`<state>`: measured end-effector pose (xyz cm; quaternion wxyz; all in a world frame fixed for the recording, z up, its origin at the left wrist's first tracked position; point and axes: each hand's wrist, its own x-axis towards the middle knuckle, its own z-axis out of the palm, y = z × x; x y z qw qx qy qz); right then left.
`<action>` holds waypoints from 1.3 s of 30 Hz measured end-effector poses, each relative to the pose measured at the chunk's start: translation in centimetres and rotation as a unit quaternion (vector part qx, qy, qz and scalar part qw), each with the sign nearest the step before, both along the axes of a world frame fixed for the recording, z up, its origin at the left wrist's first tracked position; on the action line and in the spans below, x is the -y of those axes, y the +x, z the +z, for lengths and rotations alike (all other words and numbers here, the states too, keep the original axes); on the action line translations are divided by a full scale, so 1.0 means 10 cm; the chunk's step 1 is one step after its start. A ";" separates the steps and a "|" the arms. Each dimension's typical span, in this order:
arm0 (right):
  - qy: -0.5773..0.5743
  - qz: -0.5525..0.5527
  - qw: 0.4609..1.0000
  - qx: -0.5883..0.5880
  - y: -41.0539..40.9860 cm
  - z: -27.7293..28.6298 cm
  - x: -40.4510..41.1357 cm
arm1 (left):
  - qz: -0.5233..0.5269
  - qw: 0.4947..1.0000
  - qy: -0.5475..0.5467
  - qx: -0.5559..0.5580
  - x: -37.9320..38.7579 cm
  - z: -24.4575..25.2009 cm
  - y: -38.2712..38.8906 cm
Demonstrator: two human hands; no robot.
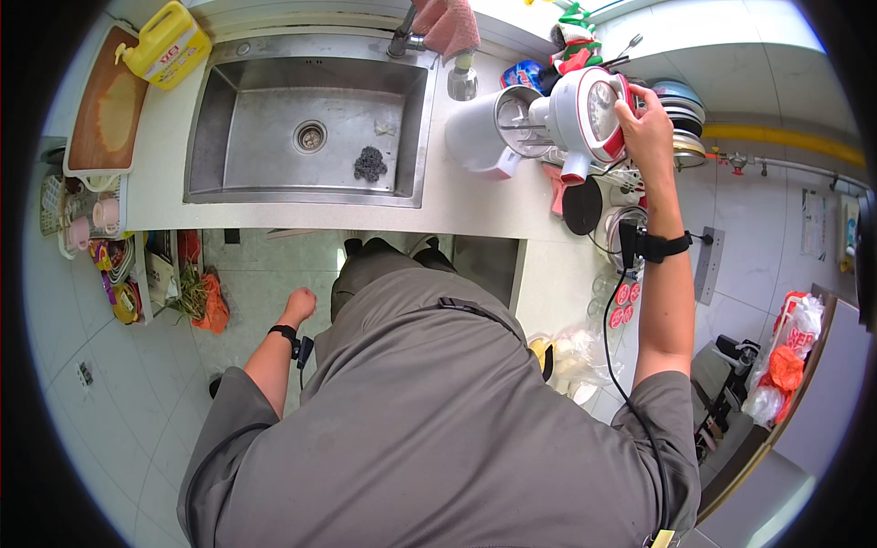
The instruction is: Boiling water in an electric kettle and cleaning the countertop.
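Observation:
My right hand (644,127) grips the red-and-white motor head (595,113) of what looks like a soy milk maker. The head has a round clear panel on top and a stubby white spout on its side. Thin metal rods reach from its underside into the mouth of a white jug (473,130) on the counter, to the right of the sink. The jug's handle points towards me. My left hand (299,305) hangs low beside my body, its fingers curled, and nothing shows in it.
A steel sink (274,137) holds a dark scouring pad (371,164) by its drain. A yellow jug (168,46) and a chopping board (109,109) stand at the left. Behind the motor head are stacked dishes (678,109) and a blue bottle (524,74). Red-lidded jars (622,305) line the right.

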<state>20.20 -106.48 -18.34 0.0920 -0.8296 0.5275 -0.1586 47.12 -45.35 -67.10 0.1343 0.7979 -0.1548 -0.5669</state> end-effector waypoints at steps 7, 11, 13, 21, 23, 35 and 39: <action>0.021 -0.014 0.999 -0.022 0.05 -0.01 0.01 | 0.009 1.000 0.010 -0.009 0.03 0.01 -0.02; 0.026 -0.019 0.999 -0.039 0.06 -0.09 0.08 | 0.011 1.000 0.014 -0.012 0.00 0.03 0.01; 0.020 -0.015 0.998 -0.049 0.11 -0.15 0.08 | 0.005 1.000 0.016 -0.014 0.00 0.05 0.00; 0.023 -0.016 0.997 -0.069 0.27 -0.45 0.02 | 0.005 1.000 0.008 -0.007 0.00 0.05 -0.01; 0.033 -0.016 0.997 -0.063 0.31 -0.46 0.00 | 0.005 1.000 0.007 -0.007 0.01 0.05 -0.02; 0.038 -0.023 0.996 -0.080 0.38 -0.67 0.00 | 0.003 1.000 0.017 -0.005 -0.01 -0.01 -0.03; 0.044 -0.029 0.995 -0.081 0.37 -0.62 -0.02 | -0.002 1.000 0.016 -0.001 0.01 0.00 -0.01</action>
